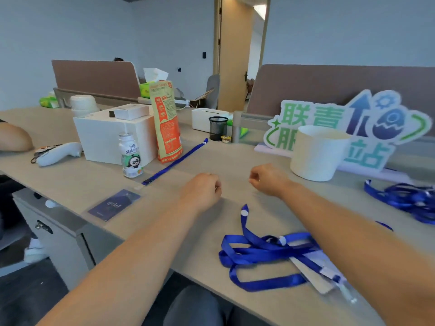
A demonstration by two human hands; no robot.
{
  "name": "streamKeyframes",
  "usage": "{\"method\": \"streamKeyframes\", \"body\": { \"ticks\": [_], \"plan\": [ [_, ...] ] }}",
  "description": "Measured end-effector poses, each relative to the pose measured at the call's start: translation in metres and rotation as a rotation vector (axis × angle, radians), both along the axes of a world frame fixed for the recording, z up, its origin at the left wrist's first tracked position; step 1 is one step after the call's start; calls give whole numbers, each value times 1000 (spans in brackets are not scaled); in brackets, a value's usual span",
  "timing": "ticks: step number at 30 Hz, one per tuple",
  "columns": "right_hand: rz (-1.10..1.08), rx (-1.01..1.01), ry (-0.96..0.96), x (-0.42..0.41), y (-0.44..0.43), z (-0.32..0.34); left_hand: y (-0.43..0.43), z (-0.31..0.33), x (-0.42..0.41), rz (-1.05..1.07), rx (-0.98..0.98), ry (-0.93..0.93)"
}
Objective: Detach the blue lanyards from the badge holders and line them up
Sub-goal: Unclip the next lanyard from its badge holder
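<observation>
Blue lanyards (pixel 266 251) lie tangled at the near right of the table (pixel 235 156), with a badge holder (pixel 310 276) among them. One straight lanyard (pixel 175 161) lies at the far left, and a detached holder (pixel 114 204) is near it. The left hand (pixel 202 191) and right hand (pixel 266 180) hover between them with fingers curled, holding nothing visible. The next move is probably to pick up the tangle and unclip a holder.

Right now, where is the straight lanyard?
In the head view, the straight lanyard lies diagonally on the table, left of centre, running from beside the orange bag down past the bottle toward the badge holder, beyond the left hand.
</observation>
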State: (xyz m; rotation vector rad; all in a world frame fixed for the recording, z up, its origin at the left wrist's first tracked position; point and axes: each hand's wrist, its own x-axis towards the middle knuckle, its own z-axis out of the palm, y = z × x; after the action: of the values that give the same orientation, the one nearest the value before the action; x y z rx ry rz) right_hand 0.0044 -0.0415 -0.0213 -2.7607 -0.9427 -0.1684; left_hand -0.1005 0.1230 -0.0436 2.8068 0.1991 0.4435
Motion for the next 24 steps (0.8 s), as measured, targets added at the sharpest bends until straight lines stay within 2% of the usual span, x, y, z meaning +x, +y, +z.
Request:
{"method": "streamKeyframes", "body": {
  "ticks": [5, 11, 18, 24],
  "plan": [
    [-108, 22, -37, -11, -81, 4, -64, 5, 17, -186, 11, 5],
    [-162, 41, -8, -32, -153, 8, -127, 13, 20, -449, 13, 115],
    [-252, 39, 43, -60, -216, 11, -187, 16, 19, -584, -32, 161],
    [-278, 58, 73, -81, -248, 4, -216, 13, 14, -733, 106, 146]
  ]
}}
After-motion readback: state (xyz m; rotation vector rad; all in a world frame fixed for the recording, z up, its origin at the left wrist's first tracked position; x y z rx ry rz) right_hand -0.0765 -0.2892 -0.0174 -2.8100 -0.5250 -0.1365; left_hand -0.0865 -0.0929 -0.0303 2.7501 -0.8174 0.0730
